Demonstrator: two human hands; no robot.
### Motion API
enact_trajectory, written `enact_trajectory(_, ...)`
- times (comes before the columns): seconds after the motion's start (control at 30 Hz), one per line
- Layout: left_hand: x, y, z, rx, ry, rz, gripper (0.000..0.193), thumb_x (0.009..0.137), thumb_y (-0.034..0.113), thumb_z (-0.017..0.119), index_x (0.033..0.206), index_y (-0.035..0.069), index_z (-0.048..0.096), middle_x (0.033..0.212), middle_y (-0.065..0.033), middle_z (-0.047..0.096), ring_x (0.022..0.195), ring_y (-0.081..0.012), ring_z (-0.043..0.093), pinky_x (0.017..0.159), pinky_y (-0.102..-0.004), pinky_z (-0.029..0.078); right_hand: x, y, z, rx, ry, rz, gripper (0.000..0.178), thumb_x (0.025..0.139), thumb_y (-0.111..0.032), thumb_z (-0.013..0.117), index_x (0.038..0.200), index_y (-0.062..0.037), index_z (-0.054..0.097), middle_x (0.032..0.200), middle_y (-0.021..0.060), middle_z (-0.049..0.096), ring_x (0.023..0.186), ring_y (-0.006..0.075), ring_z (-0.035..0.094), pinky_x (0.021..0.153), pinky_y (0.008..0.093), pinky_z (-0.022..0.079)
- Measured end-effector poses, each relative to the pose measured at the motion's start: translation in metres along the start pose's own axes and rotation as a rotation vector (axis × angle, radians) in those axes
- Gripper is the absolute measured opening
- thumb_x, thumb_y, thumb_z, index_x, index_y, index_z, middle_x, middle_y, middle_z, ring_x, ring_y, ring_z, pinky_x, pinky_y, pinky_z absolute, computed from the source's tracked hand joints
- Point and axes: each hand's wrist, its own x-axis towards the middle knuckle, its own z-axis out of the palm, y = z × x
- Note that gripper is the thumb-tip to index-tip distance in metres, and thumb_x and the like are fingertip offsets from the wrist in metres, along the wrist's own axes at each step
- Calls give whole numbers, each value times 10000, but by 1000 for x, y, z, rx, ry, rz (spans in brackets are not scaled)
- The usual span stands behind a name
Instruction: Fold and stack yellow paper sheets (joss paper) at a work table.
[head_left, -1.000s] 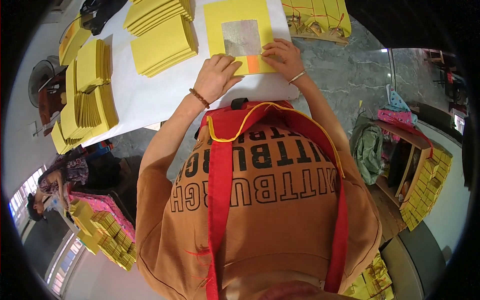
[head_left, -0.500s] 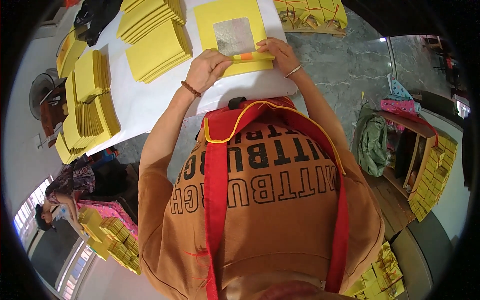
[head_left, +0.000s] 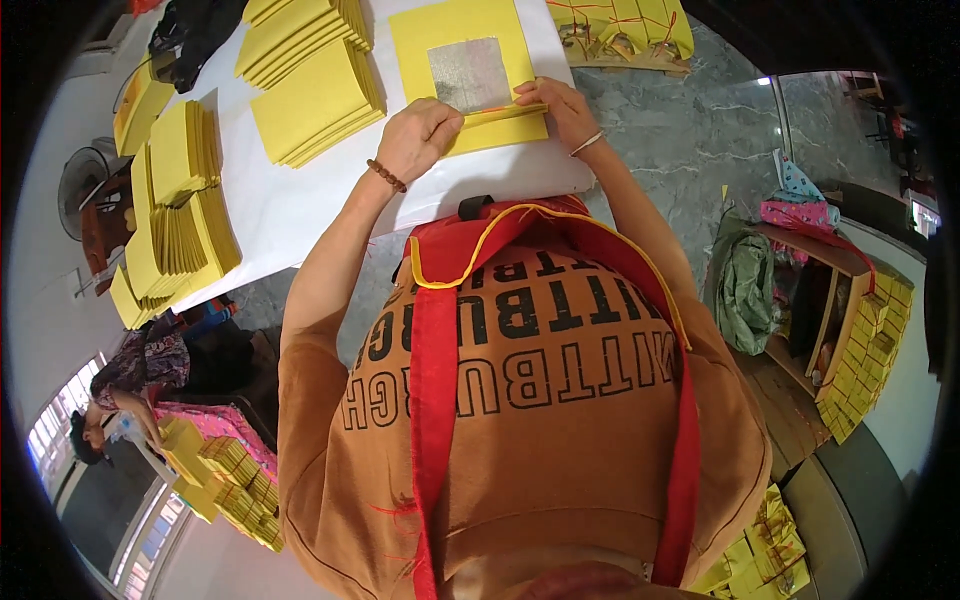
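Observation:
A yellow paper sheet (head_left: 413, 52) with a silver square (head_left: 470, 73) at its middle lies on the white-covered table. Its near edge is turned up into a narrow roll or fold running along the silver square's near side. My left hand (head_left: 422, 138), with a beaded bracelet on the wrist, pinches the left end of this fold. At the other end, my right hand (head_left: 562, 112) grips it between thumb and fingers. Beneath the fold, more yellow paper shows toward me; whether it is the same sheet or others below, I cannot tell.
Fanned stacks of yellow paper (head_left: 318, 105) lie left of the sheet, with more folded yellow bundles (head_left: 180, 160) along the table's left edge. Tied yellow packs (head_left: 625, 30) sit beyond the right corner. A co-worker (head_left: 135, 385) handles yellow packs at the lower left.
The fold has turned over a little farther between my hands. The orange patch that showed on it is now mostly hidden. Both hands have barely moved.

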Motion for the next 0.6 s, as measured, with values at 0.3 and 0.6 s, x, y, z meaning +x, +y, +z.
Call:
enact_trajectory(0.3,4,-5,-1,-51,-37,-28,187,808,167,536,826,-8,598,777,-122,593,732,-259,566,654,-326,443,2,-5,0,32,3,38,414,953,-281,340,906,29,609,978,85,612,925,150,536,862,279,393)
enact_trajectory(0.6,0,-11,2,-123,-8,-84,246,857,216,508,862,-21,576,725,-120,583,670,-216,561,626,-309,443,-2,6,-2,-60,-24,-22,297,900,-261,476,988,-11,610,1034,73,589,937,151,543,867,275,402)
